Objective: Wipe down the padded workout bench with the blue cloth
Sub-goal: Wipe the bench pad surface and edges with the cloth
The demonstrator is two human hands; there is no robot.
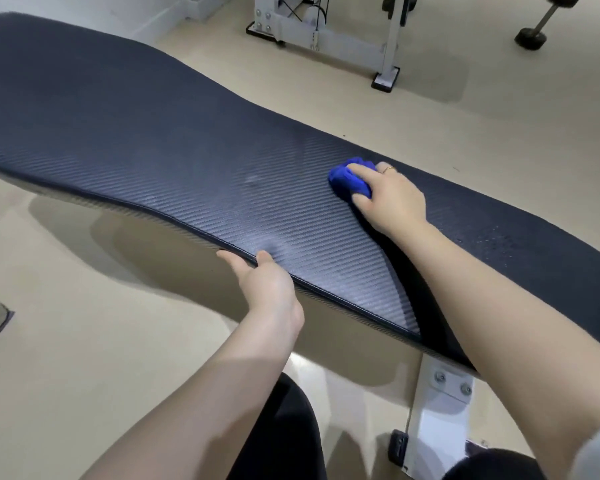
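Note:
The padded workout bench (153, 133) is a long dark pad with a ribbed, woven-look surface, running from upper left to lower right. A bunched blue cloth (345, 180) lies on the pad near its far edge, right of the middle. My right hand (390, 199) presses down on the cloth, fingers closed over it, a ring on one finger. My left hand (267, 282) grips the pad's near edge, thumb on top and fingers underneath. Small droplets speckle the pad to the right of my right forearm.
A white metal leg with bolts (437, 410) supports the bench at lower right. Another white machine frame (326, 26) stands on the beige floor at the back. A dumbbell (541, 26) lies at top right. My dark-clothed knees show at the bottom.

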